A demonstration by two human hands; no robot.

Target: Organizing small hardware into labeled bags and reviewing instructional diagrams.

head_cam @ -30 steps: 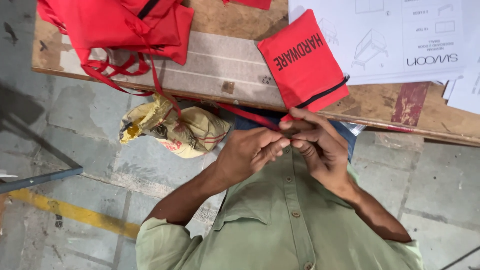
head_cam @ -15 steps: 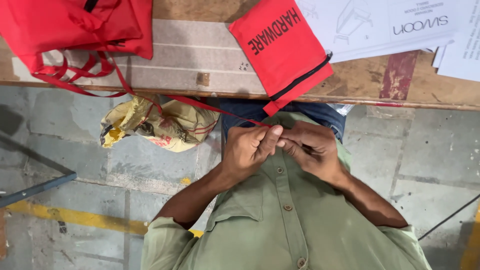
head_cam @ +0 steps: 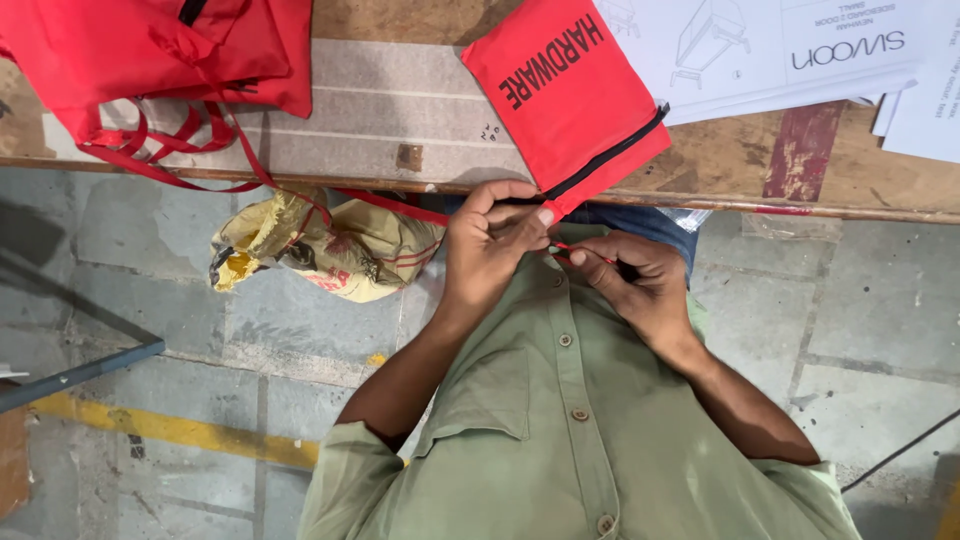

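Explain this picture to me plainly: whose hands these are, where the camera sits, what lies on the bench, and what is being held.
The single view comes from a camera worn on a person's head, looking down at their own green shirt and two bare hands. The left hand and right hand pinch a thin red cord between them, at the corner of a flat red fabric zip pouch. The pouch rests on a worn wooden bench, beside a bundled red cloth bag with straps and white printed paper sheets. A crumpled yellow sack lies on the floor below.
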